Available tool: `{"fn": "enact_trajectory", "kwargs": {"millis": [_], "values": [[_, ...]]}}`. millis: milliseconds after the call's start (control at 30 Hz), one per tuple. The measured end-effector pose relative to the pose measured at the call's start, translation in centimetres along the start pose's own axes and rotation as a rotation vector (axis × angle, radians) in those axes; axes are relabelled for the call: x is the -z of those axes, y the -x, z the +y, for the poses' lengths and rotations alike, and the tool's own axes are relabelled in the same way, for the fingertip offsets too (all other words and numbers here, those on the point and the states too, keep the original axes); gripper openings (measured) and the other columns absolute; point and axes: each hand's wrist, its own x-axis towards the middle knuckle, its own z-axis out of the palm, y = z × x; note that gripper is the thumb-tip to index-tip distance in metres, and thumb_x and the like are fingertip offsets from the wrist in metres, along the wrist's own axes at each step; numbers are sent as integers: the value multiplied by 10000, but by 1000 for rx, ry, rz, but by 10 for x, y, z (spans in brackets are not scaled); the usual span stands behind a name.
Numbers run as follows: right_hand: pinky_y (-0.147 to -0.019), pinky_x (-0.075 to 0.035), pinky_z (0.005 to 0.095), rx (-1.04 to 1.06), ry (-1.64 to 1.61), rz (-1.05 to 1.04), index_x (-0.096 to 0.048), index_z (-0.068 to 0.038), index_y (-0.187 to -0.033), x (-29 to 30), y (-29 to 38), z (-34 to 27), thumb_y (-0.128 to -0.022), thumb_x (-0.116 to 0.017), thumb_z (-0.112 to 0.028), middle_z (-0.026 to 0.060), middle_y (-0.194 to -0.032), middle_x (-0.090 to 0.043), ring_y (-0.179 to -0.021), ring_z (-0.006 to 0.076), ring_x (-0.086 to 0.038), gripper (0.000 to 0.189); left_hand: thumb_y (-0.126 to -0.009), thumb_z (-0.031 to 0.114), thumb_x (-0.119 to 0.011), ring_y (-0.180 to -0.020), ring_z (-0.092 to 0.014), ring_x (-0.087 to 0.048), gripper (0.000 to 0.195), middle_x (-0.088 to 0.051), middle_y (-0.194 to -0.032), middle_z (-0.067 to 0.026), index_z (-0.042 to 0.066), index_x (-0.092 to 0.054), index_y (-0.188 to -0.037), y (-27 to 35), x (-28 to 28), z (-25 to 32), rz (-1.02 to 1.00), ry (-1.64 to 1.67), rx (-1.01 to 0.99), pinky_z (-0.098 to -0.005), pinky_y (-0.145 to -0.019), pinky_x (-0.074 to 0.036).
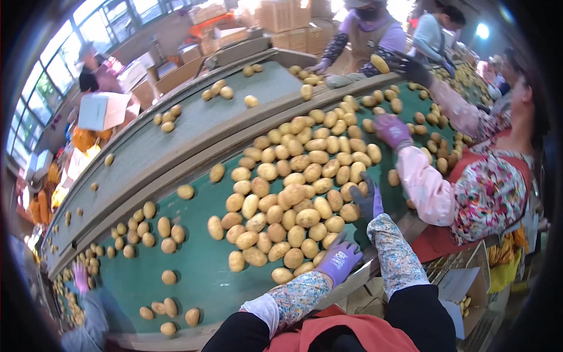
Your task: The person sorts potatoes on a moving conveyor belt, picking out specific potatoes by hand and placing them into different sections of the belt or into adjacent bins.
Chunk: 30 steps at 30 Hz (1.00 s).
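Observation:
Many potatoes [294,193] lie in a broad heap on a green conveyor belt [198,273]. My left hand [339,260], in a purple work glove, rests at the heap's near edge with its fingertips against the potatoes. My right hand [369,196], in a purple and dark grey glove, is at the heap's right side, fingers spread and touching potatoes there. Whether either hand grips a potato cannot be made out. Floral sleeve covers reach up both forearms.
A co-worker in floral clothing [488,193] reaches over the belt at right; another's gloved hand [81,277] is at far left. A raised divider [176,152] separates a second belt [193,110]. An open cardboard box [477,303] stands at lower right.

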Motion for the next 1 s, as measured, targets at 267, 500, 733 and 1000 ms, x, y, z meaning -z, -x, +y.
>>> {"fn": "enact_trajectory", "kwargs": {"millis": [267,500,733,1000], "values": [[-768,-510,327,-31,-198,-193,-456,-68,-1380,-90,64,-70,-851,-728,-179,119,-1111,-587,-911,192,-588,606,-796,110,-582,-1019,-202,-585,162,-629,-942,-46,108,-669,-932,139,-11,-22,43,-38,50,-402,-1128,-311],[-1016,-434,388,248,-217,-370,-547,-26,-1259,-248,156,-151,-834,-704,-137,175,-1280,-535,-1163,302,-538,467,-796,112,-563,-1127,-248,-550,225,-593,-1100,-89,101,-626,-1011,332,9,-62,167,-20,161,-433,-1094,-364],[-765,-497,371,290,-386,-940,-519,-111,-1181,-435,318,-305,-905,-612,-411,70,-1008,-543,-885,209,-537,418,-815,134,-556,-1078,-350,-565,254,-601,-1089,-167,85,-635,-1052,613,40,-154,259,-82,874,-455,-947,-445],[-947,-442,421,912,124,-527,-540,-135,-1244,-455,206,-325,-859,-559,-196,173,-1277,-510,-1158,362,-518,390,-840,143,-566,-1083,-377,-563,308,-600,-1134,-189,59,-606,-1134,741,96,-238,733,-431,1356,-459,-946,-447]]}}
